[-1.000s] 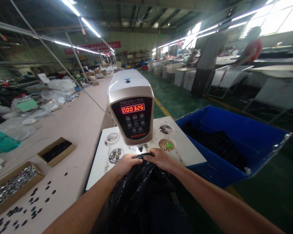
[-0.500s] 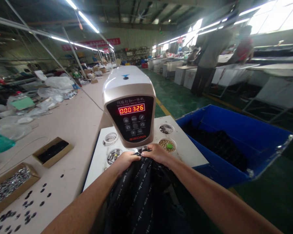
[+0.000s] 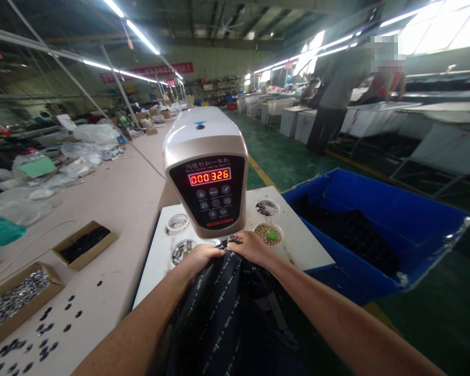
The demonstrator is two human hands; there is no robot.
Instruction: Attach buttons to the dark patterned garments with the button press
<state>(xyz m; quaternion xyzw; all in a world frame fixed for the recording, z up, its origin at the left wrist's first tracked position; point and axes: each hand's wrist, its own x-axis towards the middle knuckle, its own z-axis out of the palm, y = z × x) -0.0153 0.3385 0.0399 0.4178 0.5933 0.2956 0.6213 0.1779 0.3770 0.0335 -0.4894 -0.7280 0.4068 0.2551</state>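
Left hand [image 3: 198, 257]: you grip the black garment [image 3: 223, 313], at 7 o'clock of the machine head [image 3: 207, 172].
Right hand [image 3: 253, 248]: clenched on the same garment, at 5 o'clock.
Garment: bunched under the head, trailing toward you.
Counter: 000326.

Garment factory — snap press machine [image 3: 206, 167], long worktables [image 3: 117, 203], fabric bin [image 3: 376, 230].

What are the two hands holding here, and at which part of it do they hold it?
Both the left hand and the right hand grip the black fabric at its top edge, under the machine head.
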